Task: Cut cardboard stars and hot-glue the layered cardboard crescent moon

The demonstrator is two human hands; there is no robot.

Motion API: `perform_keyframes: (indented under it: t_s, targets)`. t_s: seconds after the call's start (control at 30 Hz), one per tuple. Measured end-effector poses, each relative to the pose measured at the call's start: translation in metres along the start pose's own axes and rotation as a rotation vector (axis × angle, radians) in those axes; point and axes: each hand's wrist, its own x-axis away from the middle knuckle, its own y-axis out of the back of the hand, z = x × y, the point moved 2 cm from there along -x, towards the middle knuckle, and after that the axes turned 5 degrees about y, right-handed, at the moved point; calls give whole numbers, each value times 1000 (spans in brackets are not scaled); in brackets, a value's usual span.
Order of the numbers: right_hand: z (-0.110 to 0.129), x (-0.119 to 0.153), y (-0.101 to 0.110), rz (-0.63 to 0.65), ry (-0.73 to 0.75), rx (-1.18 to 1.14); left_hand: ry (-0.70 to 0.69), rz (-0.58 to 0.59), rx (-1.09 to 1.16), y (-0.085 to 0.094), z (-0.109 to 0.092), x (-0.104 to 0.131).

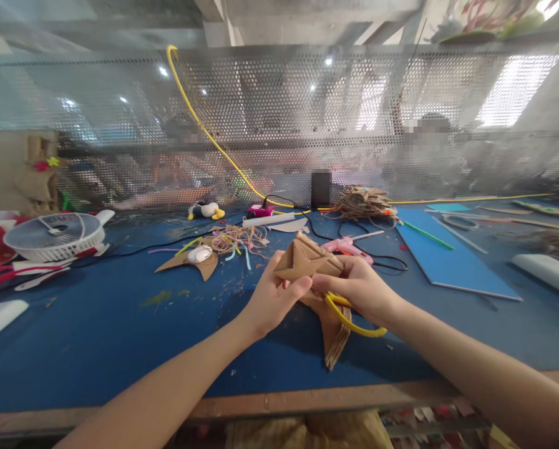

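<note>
Both hands hold a folded brown cardboard piece [302,259] above the blue table, near the middle of the head view. My left hand [272,299] grips its left side, thumb at the lower edge. On its right side, my right hand [359,288] is closed, the thumb tip close to the left thumb. A yellow curved handle [361,329] sticks out below my right hand; what it belongs to is hidden. Under the hands, a layered cardboard shape [334,330] with a pointed end reaches toward the table's front edge. Behind my right hand lies a pink glue gun [347,247].
A blue board [452,259] and green stick [429,235] lie at the right. Twine and pipe cleaners [242,240], another cardboard shape [181,262] and a white fan [55,236] are left. A perforated metal screen [270,125] stands behind the table [167,337].
</note>
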Motion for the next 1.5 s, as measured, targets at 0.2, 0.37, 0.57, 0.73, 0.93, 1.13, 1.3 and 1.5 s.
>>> perform_keyframes:
  t_s: [0.2,0.37,0.57,0.73,0.93,1.13,1.3,1.5]
  targets:
    - [3,2,-3,75,-7,-85,48,-43,124,0,2,-1]
    - [5,3,0,64,-26,-53,60,-52,195,3,12,-3]
    - [0,2,2,105,-58,-75,104,-42,220,3,14,-1]
    - [-1,0,1,161,-38,-129,138,15,277,1,10,-2]
    - [11,4,6,280,-156,-235,183,187,194,8,-5,-6]
    - [11,5,7,327,-148,12,150,418,-83,12,-20,-5]
    - [6,2,5,220,-105,63,143,422,-189,11,-21,-9]
    - [6,1,2,-31,-70,-128,60,298,-92,8,-10,-13]
